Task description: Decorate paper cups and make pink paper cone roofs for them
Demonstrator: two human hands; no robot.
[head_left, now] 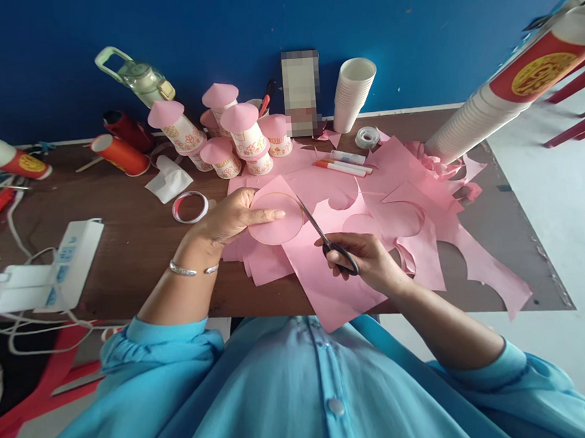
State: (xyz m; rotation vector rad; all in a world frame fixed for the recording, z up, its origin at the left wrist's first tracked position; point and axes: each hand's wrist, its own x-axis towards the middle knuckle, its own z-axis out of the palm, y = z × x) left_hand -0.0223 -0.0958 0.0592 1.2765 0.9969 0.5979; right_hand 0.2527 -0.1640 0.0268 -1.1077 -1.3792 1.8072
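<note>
Blue shirt (pixel 279 387): it is nearest of all, and you wear it, with a button on the front.
Pink paper (pixel 278 233): right in front of you, held over more paper, with a round line drawn on it.
Left hand (pixel 232 216): your fingers pinch the pink paper, thumb flat on top; the ones underneath are hidden.
Black scissors (pixel 318 227): the blade tips are at the right side of the round line.
Right hand (pixel 368 257): your fingers are curled around the handles.
Pink sheets (pixel 337 289): spread below your hands, one poking past the near edge of the brown surface (pixel 139 250).
Cut scraps (pixel 480 259): over to your right, with round bites out of them.
Pens (pixel 342 167): lying past the scissors.
Tape ring (pixel 191 219): just beside your left hand.
Paper towers (pixel 244 142): farther off, cups with pointy pink hats.
White cups (pixel 354 94): stacked up tall, right of the towers.
Green bottle (pixel 145 82): back by the blue wall (pixel 208 18).
</note>
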